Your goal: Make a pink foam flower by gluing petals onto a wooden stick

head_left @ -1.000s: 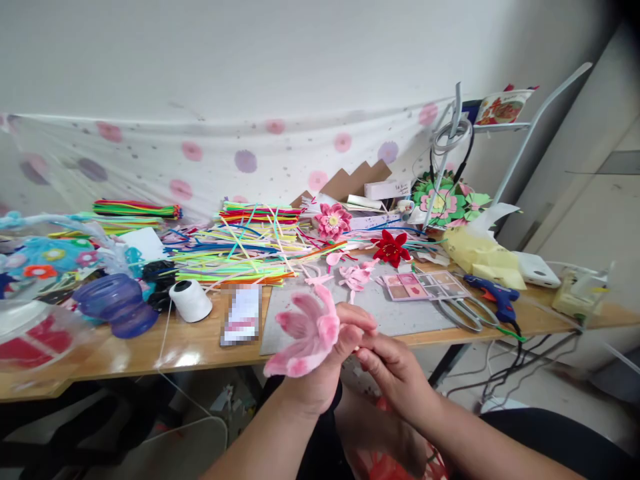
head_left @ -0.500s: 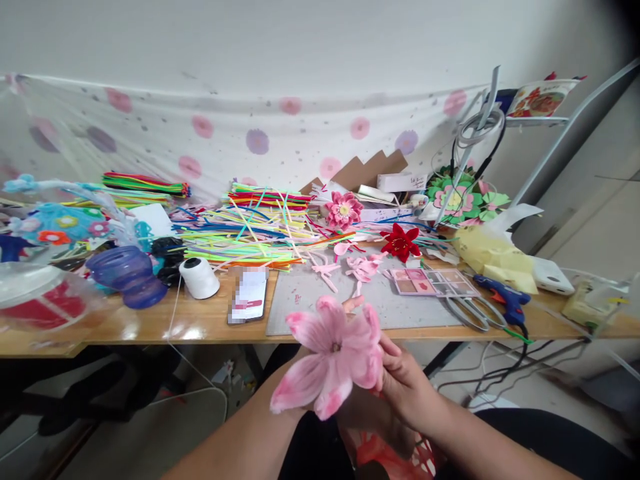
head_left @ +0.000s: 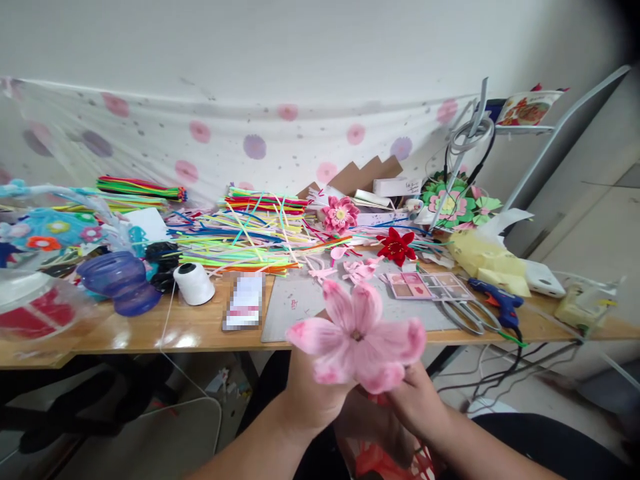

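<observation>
A pink fuzzy flower with several spread petals faces me, held up in front of the table edge. My left hand is closed around its base from below, fingers hidden behind the petals. On the flower's lower right side my right hand is also closed against it, its fingertips covered by a petal. Loose pink petals lie on the grey cutting mat just beyond the flower.
The wooden table carries a heap of coloured pipe cleaners, a white thread spool, a purple jar, a phone, a red flower, a palette, scissors and a blue glue gun.
The flower has turned and risen so its open face now points at me, shifting slightly right. Both hands stayed on it, now lower behind the petals.
</observation>
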Demonstrator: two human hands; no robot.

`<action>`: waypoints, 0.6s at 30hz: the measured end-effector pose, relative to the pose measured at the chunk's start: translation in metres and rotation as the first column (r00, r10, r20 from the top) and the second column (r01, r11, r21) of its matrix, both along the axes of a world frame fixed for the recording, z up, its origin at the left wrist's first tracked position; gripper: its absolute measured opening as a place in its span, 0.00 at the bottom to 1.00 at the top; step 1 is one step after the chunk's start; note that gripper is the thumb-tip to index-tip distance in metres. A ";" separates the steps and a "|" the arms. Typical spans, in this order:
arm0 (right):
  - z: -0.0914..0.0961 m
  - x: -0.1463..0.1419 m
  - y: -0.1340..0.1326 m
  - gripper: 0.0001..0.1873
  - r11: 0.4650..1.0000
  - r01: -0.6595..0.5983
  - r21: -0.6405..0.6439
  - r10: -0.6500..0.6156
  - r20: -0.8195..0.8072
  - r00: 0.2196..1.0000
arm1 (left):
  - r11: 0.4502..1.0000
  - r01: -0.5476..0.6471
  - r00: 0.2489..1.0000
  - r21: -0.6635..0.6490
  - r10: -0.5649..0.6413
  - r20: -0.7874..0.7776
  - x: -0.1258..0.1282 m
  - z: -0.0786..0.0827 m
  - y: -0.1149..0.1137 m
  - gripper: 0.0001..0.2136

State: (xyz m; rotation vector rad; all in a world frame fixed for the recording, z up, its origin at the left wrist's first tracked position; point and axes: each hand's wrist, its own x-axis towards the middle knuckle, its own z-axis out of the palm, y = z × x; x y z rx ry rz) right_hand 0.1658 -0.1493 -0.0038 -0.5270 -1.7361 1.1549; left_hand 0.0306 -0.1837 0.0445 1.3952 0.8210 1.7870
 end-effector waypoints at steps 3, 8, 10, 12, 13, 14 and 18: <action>-0.002 -0.001 0.001 0.12 0.999 0.048 -0.016 -0.048 -0.003 0.999 | 0.997 -0.060 0.998 0.042 0.062 -0.028 0.007 0.003 -0.005 0.08; -0.002 -0.005 0.000 0.12 0.995 0.070 -0.069 -0.073 -0.037 0.997 | 0.960 -0.225 0.923 0.164 0.264 -0.279 0.012 -0.003 -0.009 0.04; 0.000 -0.007 -0.001 0.12 0.993 0.110 -0.039 -0.111 -0.039 0.993 | 0.934 -0.259 0.892 0.245 0.329 -0.312 0.013 -0.008 -0.009 0.07; 0.002 -0.009 -0.002 0.11 0.989 0.149 -0.003 -0.149 -0.047 0.988 | 0.927 -0.261 0.893 0.268 0.338 -0.298 0.015 -0.014 -0.007 0.08; 0.002 -0.010 -0.003 0.10 0.987 0.161 0.008 -0.160 -0.052 0.986 | 0.940 -0.237 0.908 0.246 0.305 -0.289 0.016 -0.016 -0.005 0.09; 0.002 -0.010 -0.003 0.11 0.986 0.166 0.009 -0.165 -0.057 0.985 | 0.957 -0.200 0.926 0.210 0.255 -0.279 0.016 -0.018 -0.004 0.09; -0.003 -0.012 -0.004 0.12 0.982 0.189 -0.025 -0.190 -0.042 0.981 | 0.986 -0.100 0.958 0.131 0.131 -0.254 0.016 -0.022 0.000 0.10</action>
